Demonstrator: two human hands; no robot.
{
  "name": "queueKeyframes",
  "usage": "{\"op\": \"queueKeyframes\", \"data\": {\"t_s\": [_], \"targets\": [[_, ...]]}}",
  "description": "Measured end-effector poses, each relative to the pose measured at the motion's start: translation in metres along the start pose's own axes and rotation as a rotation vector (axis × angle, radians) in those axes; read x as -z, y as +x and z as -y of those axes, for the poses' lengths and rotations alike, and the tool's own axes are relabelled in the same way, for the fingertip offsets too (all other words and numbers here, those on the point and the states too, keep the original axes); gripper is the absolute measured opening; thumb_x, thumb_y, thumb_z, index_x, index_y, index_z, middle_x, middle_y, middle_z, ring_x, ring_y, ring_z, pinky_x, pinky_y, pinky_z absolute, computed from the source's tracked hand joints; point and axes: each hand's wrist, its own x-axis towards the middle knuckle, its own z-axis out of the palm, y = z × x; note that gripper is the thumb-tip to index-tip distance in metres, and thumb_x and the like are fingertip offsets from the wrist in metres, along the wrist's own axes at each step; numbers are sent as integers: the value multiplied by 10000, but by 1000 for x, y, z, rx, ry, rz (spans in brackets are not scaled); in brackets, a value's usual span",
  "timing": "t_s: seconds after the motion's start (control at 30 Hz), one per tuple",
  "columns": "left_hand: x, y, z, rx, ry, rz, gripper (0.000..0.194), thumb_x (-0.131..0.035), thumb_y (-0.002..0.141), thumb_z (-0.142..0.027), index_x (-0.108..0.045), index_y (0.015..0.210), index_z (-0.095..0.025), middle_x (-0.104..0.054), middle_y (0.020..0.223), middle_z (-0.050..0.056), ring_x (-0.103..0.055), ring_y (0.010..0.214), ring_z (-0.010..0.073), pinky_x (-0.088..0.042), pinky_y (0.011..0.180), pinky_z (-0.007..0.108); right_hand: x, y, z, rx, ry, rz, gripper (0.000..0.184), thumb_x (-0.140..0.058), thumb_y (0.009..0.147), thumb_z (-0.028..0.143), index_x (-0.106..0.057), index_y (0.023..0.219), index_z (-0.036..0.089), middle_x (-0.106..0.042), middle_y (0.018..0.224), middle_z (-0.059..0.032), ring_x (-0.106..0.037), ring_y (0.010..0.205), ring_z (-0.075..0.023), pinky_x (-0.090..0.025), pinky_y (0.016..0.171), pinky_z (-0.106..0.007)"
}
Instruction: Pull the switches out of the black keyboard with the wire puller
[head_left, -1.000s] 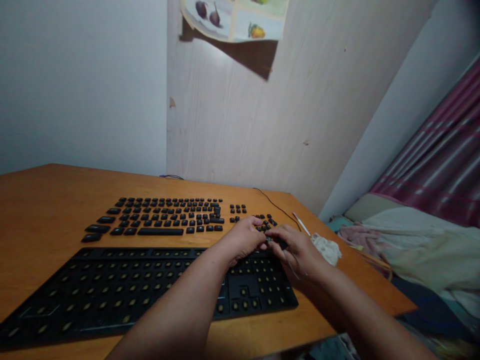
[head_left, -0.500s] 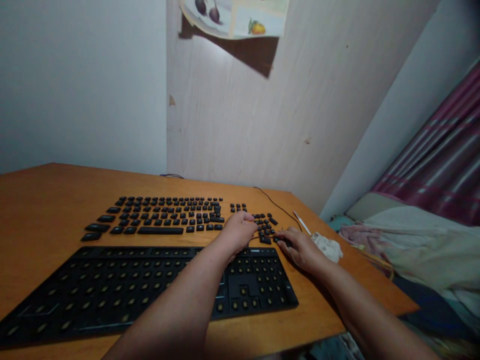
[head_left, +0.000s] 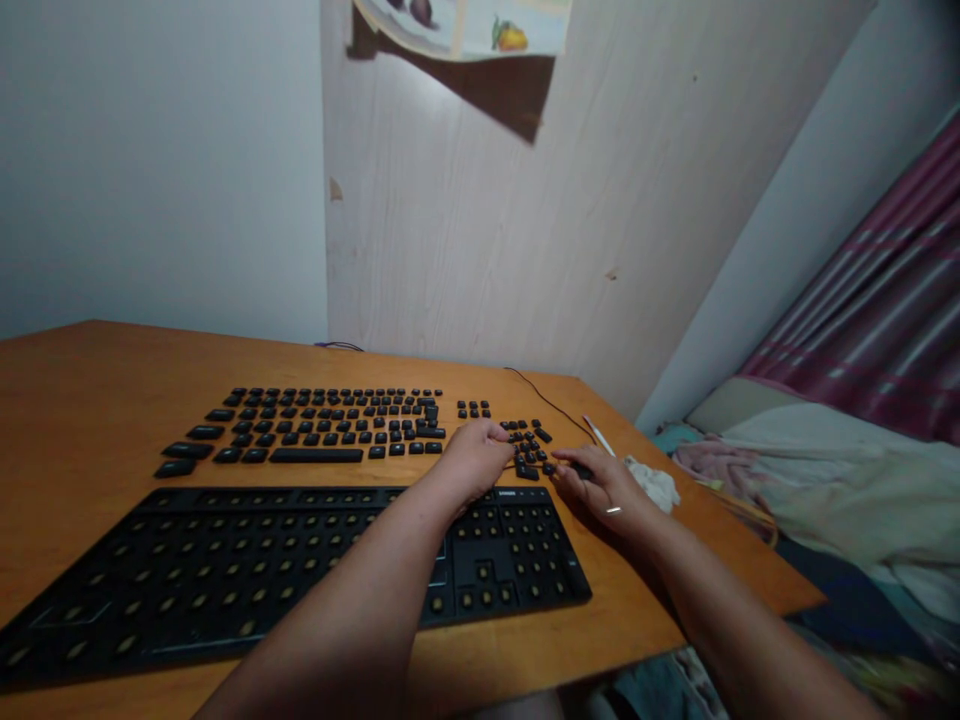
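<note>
Over the upper right part of a black keyboard base (head_left: 480, 555), my left hand (head_left: 478, 460) is closed, its fingers curled down. What it grips, if anything, is hidden. A thin dark cord seems to run from it past the loose number-pad keys. To the right, my right hand (head_left: 600, 485) pinches a small black piece, seemingly a keycap (head_left: 581, 469), beside the cluster of loose keycaps (head_left: 529, 450). The base has no keycaps on it and shows rows of pale stems. Rows of loose black keycaps (head_left: 330, 422) lie behind it, with a long space bar (head_left: 315, 456) in front.
A white crumpled cloth (head_left: 652, 485) and a white pen-like stick (head_left: 598, 436) lie right of my right hand. A black cable (head_left: 551, 400) crosses the wooden desk (head_left: 150, 370). Beyond its right edge is a bed with bedding (head_left: 840, 470). A wall stands behind.
My right hand has shifted slightly, with the black piece turning under its fingers and the index finger stretching leftward. My left hand stays nearly in place. The view has moved a little.
</note>
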Motion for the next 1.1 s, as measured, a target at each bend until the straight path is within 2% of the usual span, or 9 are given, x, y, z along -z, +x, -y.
{"op": "queueKeyframes", "data": {"t_s": [0.13,0.27,0.3,0.4,0.47,0.57,0.7,0.83,1.1], "targets": [[-1,0,1,-44,100,26,150,-534,693,-142,-611,821,-158,-554,590,-30,-480,532,103,-339,536,216,11,-12,22,-45,93,-60,255,-521,890,345,-689,989,181,-693,952,-85,-627,899,-228,-481,803,-345],[-1,-1,2,-73,177,34,131,-522,687,-147,-614,779,-161,-571,589,-22,-496,552,113,-338,533,216,27,-28,58,-109,229,-13,278,-565,855,389,-683,1005,188,-701,970,-76,-637,895,-223,-489,794,-331],[-1,-1,2,-78,190,35,130,-523,691,-154,-618,779,-162,-575,589,-20,-500,555,117,-338,529,217,32,-31,67,-150,269,16,292,-571,856,409,-679,1011,187,-698,955,-69,-636,861,-210,-493,755,-311],[-2,-2,3,-87,213,34,136,-527,702,-173,-629,791,-165,-577,575,-19,-508,556,126,-329,510,217,41,-41,89,-304,379,105,354,-507,904,478,-681,870,172,-645,719,-29,-568,595,-142,-444,544,-251],[-3,-2,4,-93,218,40,149,-525,706,-172,-639,802,-162,-581,569,-16,-514,555,131,-327,503,217,45,-47,98,-322,409,129,417,-476,922,500,-670,768,164,-622,698,-31,-535,564,-127,-428,534,-249],[-3,-2,4,-99,211,51,154,-535,695,-158,-647,801,-157,-595,581,-13,-524,565,130,-344,513,213,46,-56,102,-284,419,142,363,-514,915,475,-641,770,167,-626,806,-46,-558,677,-140,-451,629,-254],[-1,-2,2,-95,210,56,127,-552,675,-145,-641,765,-159,-590,581,-19,-517,569,124,-352,522,207,47,-62,100,-329,470,196,225,-573,902,408,-577,884,184,-550,744,5,-509,660,-122,-424,601,-231],[0,-2,1,-104,222,73,73,-544,671,-149,-612,693,-164,-585,583,-14,-512,570,126,-348,519,211,47,-63,97,-343,549,291,227,-608,879,393,-593,857,167,-553,735,3,-512,683,-126,-413,614,-230],[-1,-3,3,-109,218,50,140,-549,660,-173,-645,762,-167,-592,605,-7,-502,577,133,-335,513,221,40,-65,92,-361,537,321,223,-607,859,397,-619,865,175,-584,754,-11,-543,727,-157,-434,657,-254]]}}
